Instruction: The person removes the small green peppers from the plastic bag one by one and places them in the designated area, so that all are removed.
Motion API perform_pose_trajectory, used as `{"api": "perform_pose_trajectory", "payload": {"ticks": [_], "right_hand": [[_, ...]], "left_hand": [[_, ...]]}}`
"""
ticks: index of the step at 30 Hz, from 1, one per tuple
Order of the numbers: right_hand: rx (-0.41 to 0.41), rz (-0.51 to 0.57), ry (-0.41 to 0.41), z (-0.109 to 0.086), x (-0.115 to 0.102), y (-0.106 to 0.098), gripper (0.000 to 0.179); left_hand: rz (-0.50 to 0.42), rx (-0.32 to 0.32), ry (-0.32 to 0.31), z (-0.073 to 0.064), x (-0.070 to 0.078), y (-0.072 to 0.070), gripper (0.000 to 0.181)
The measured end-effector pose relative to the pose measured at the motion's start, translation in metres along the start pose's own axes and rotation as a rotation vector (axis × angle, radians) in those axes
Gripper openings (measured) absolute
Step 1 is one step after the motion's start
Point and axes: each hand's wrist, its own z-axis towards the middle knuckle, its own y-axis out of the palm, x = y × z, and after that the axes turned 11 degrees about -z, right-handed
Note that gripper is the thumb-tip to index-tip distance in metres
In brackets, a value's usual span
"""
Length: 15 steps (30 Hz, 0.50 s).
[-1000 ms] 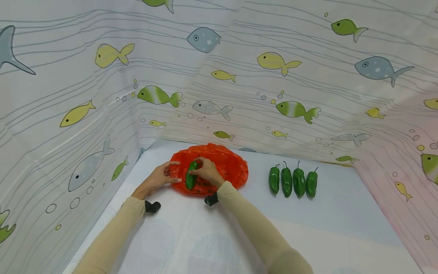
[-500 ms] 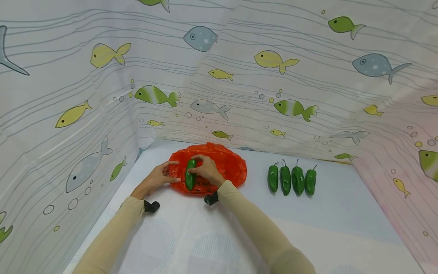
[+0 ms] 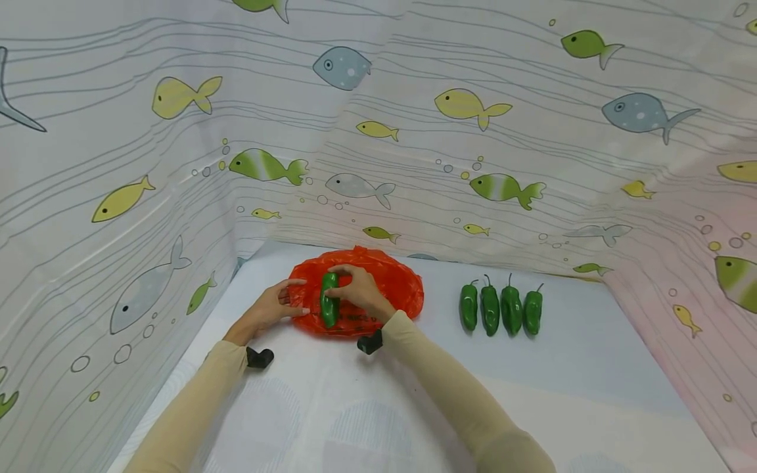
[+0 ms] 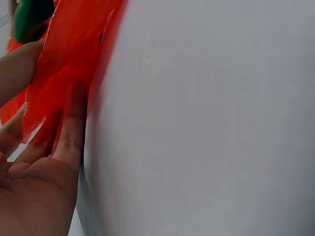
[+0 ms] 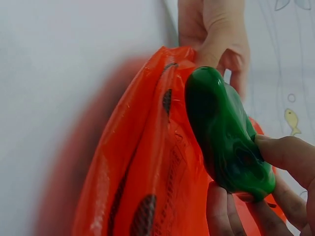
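A glossy green chili pepper (image 3: 328,305) stands nearly upright over the red plastic bag (image 3: 397,289). My right hand (image 3: 362,289) pinches it near its upper end, thumb on one side and fingers on the other, as the right wrist view also shows with the pepper (image 5: 216,128) close up. My left hand (image 3: 269,309) is at the bag's left side, thumb and fingers spread apart. In the left wrist view, the red film overlaps the fingertips of the left hand (image 4: 42,182).
Several more green chili peppers (image 3: 489,309) lie in a row on the white cloth to the bag's right, stems pointing away. A fish-patterned curtain (image 3: 414,197) rises behind and at both sides. Black wrist cameras (image 3: 259,358) sit by both sleeves.
The pepper in my right hand has turned from a slant to nearly upright. My left hand stays at the bag's left side. The head view has shifted slightly.
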Motion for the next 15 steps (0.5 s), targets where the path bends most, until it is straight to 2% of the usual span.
{"api": "perform_pose_trajectory", "payload": {"ticks": [9,15], "right_hand": [[-0.017,-0.012,-0.039,-0.006,0.001,-0.013,0.054],[-0.03,-0.013,-0.055,-0.011,0.001,-0.02,0.055]], "left_hand": [[-0.013,0.003,-0.018,0.0,-0.001,-0.001,0.081],[-0.011,0.001,-0.007,-0.002,0.001,0.0,0.081]]}}
